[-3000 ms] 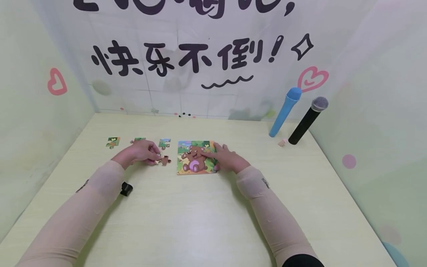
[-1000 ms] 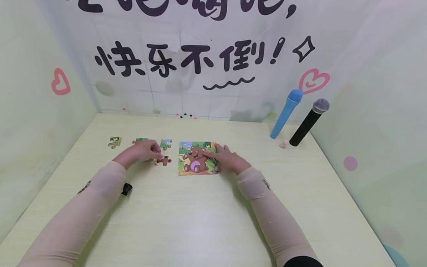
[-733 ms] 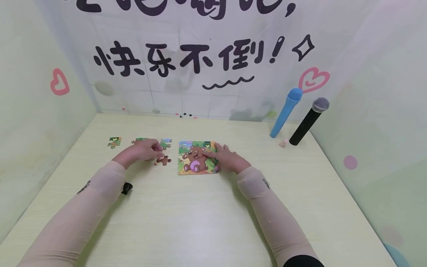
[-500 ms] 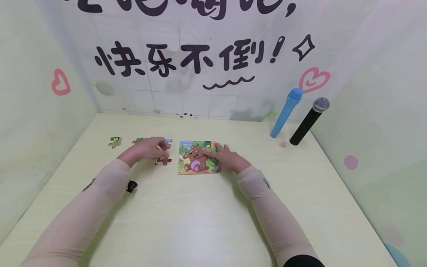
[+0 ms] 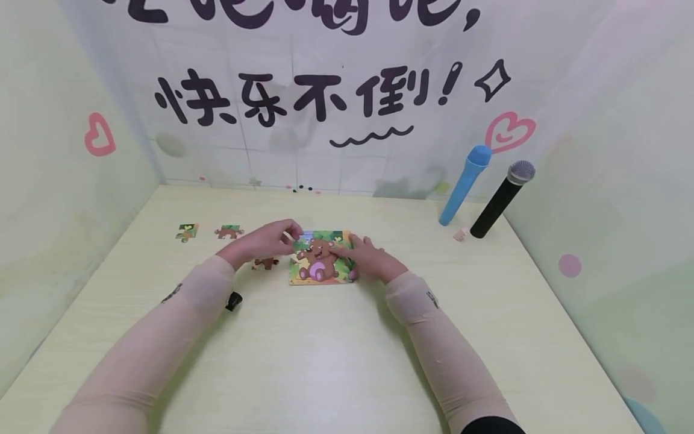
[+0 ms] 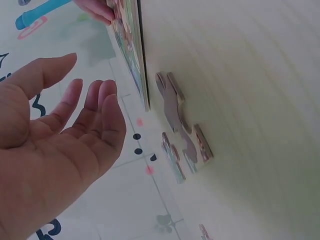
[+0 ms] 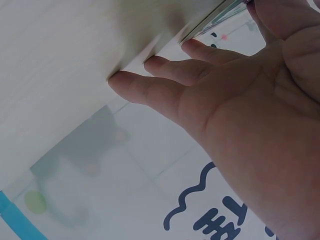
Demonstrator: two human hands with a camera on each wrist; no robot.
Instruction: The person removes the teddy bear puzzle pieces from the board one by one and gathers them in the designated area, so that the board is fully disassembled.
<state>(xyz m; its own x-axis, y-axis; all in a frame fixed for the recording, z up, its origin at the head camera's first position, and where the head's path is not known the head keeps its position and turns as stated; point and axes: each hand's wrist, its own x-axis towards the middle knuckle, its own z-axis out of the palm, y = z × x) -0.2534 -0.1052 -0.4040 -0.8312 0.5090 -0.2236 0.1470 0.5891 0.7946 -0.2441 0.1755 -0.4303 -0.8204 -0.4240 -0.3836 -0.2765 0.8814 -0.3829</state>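
Bear puzzle board [image 5: 320, 258], centre of the head frame, lying flat on the pale table [image 5: 336, 355]. Right hand [image 5: 371, 256] at the board's right edge, fingers straight and pressed down on board and table, grasping nothing; the right wrist view shows the fingertips [image 7: 150, 65] flat on the tabletop beside the board edge [image 7: 210, 22]. Left hand [image 5: 265, 241] just left of the board's upper left corner, fingertips reaching that corner; in the left wrist view the palm [image 6: 55, 145] is spread with fingers relaxed and holds nothing, though the head view is too small to tell whether the tips touch the board. Brown loose piece [image 5: 265, 263] on the table just below the left hand, near the board's left edge, seen close in the left wrist view [image 6: 182, 125]. Two further loose pieces at centre left: one [image 5: 229, 231] beside the left hand, another [image 5: 186, 231] farther left. Upper right: blue microphone [image 5: 463, 184] and black microphone [image 5: 501, 198] leaning against the wall, a small pink object [image 5: 460, 233] at their base. Small black clip [image 5: 234, 301] under the left forearm
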